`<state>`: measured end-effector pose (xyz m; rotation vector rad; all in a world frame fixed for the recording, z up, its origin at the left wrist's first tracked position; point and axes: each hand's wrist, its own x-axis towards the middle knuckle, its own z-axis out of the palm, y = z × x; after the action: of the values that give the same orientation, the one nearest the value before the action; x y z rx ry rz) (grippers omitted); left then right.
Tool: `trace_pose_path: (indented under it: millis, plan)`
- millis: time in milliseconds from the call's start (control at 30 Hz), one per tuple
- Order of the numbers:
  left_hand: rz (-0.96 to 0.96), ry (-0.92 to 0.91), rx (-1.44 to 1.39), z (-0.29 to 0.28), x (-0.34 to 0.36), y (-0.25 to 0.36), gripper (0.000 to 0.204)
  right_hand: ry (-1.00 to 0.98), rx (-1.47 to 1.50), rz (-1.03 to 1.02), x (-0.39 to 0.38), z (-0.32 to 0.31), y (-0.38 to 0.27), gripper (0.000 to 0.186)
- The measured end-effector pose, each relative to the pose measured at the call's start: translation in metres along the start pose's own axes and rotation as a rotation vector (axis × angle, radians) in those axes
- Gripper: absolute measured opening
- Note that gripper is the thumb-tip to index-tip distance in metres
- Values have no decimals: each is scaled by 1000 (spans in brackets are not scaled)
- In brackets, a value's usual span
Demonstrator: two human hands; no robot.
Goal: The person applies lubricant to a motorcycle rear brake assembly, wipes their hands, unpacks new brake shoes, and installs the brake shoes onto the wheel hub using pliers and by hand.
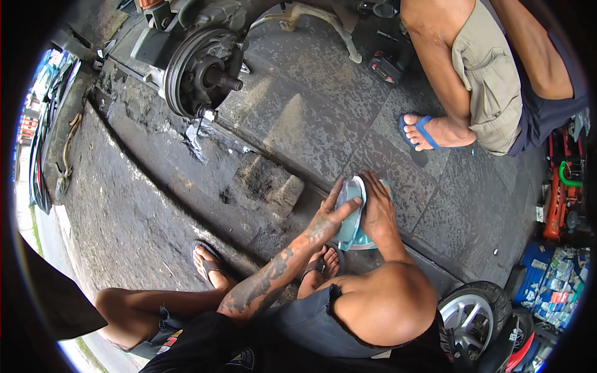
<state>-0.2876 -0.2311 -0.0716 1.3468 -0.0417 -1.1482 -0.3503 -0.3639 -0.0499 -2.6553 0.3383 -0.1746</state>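
On the paving before the squatting person's feet, both hands, left (324,219) and right (377,210), clasp a teal pouch (352,225) with a white disc (359,186); greasy fingers could let it slip onto grit.

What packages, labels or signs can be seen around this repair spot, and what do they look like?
Small boxes and packets: heaped at the far right edge, flat, white, blue and red.
Blue crate: under that heap, dark blue wall.
Teal packet: held in left hand and right hand, flat, pale teal with white rim.
No screens visible.
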Motion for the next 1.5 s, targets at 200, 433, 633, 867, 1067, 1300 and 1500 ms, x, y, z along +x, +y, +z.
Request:
trace_pose_path:
  millis: [200,433,633,867,1067,1300,1500]
  plan:
    - [-36,-148,-623,-50,-9,13,82,-118,417,353,23,-16,31,32]
    - [-5,-378,-1044,-69,10,-21,75,-54,483,337,13,-12,63,38]
    - [65,-165,-905,-65,10,-7,69,638,137,116,0,-34,-11,29]
    - [102,-150,-789,-51,16,0,71,0,555,84,-4,12,-51,15]
    - [104,-81,-807,-58,21,-13,76,44,649,122,-19,42,-63,20]
    - [106,-45,-728,-64,17,-9,81,-30,566,148,-17,54,-54,22]
    - [-21,-74,-684,-65,15,-3,75,-53,517,10,-14,52,-37,23]
